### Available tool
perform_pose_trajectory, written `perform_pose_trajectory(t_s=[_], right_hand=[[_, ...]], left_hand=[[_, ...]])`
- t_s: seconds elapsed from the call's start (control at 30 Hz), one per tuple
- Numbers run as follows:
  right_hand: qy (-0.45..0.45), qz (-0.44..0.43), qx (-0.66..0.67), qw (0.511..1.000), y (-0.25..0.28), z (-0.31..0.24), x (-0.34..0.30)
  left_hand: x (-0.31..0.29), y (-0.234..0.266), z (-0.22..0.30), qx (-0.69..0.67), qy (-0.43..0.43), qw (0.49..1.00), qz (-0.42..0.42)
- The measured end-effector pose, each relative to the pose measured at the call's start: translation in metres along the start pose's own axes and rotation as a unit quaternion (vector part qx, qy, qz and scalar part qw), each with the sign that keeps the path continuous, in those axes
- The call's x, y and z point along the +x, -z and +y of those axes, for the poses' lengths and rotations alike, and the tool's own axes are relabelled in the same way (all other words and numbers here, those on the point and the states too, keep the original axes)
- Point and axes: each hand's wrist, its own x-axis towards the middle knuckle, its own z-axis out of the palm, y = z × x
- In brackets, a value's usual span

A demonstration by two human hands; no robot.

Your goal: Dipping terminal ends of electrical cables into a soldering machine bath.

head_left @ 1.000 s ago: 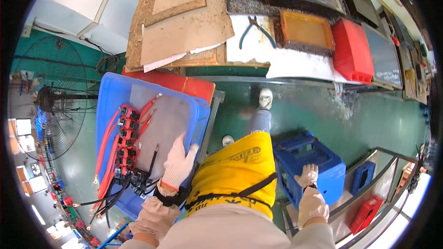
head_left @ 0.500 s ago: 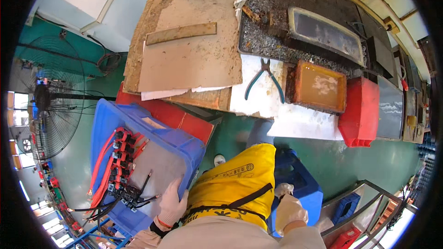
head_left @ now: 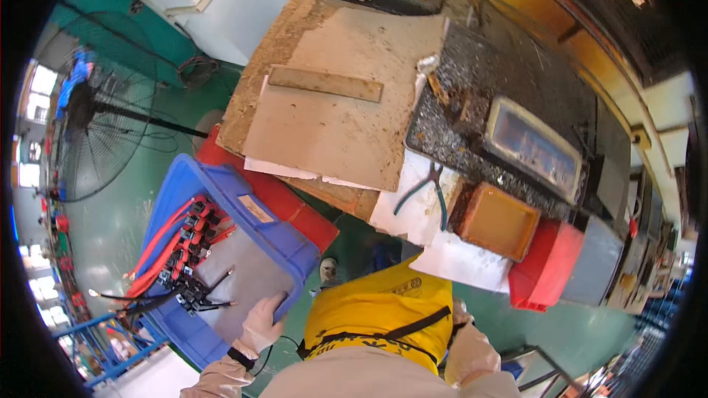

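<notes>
At the lower left, a blue plastic bin [head_left: 193, 169] holds several red and black cables with black connectors [head_left: 193, 239]. My gloved left hand [head_left: 262, 322] is closed on the bin's near right rim, with a black band round the wrist. My right hand [head_left: 462, 312] hangs low beside the yellow apron [head_left: 369, 309] that I wear. Its fingers are mostly hidden by the apron and my sleeve, so whether it holds anything does not show.
Ahead stands a worktable with a brown board [head_left: 332, 129], a flat strip [head_left: 324, 84], pliers [head_left: 425, 195] with teal handles, an amber-coloured tray [head_left: 500, 221] and a glossy framed rectangular pan [head_left: 535, 151]. A red bin [head_left: 546, 265] is at its right. A large fan [head_left: 96, 107] stands left.
My view has turned, so the worktable appears tilted and lower. The blue stool by my right hand has gone out of sight. My left hand stays on the bin's rim.
</notes>
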Motion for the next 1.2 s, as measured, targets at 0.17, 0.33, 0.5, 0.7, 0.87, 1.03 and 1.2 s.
perform_pose_trajectory(t_s=[0.17, 0.33, 0.5, 0.7, 0.87, 1.03, 1.2], right_hand=[[-0.081, -0.108, 0.105, 0.985, 0.071, 0.036, -0.047], [0.099, 0.015, -0.163, 0.981, 0.106, 0.092, -0.069], [0.27, -0.136, -0.217, 0.928, 0.211, 0.031, -0.171], [0.647, 0.257, -0.073, 0.715, 0.301, -0.105, -0.25], [0.706, 0.426, 0.025, 0.566, 0.27, -0.239, -0.212], [0.709, 0.489, -0.097, 0.499, 0.218, -0.326, -0.132], [0.679, 0.53, -0.127, 0.492, 0.239, -0.364, -0.12]], left_hand=[[-0.017, 0.002, 0.003, 0.035, 0.01, 0.999, 0.005], [-0.007, -0.016, -0.008, 0.058, -0.059, 0.996, 0.046], [-0.018, -0.03, -0.004, 0.1, -0.007, 0.98, 0.17], [-0.097, -0.044, -0.042, 0.152, 0.042, 0.931, 0.328], [-0.157, -0.058, -0.106, 0.243, 0.107, 0.888, 0.375], [-0.177, -0.074, -0.149, 0.306, 0.148, 0.845, 0.412], [-0.168, -0.077, -0.137, 0.322, 0.184, 0.801, 0.471]])
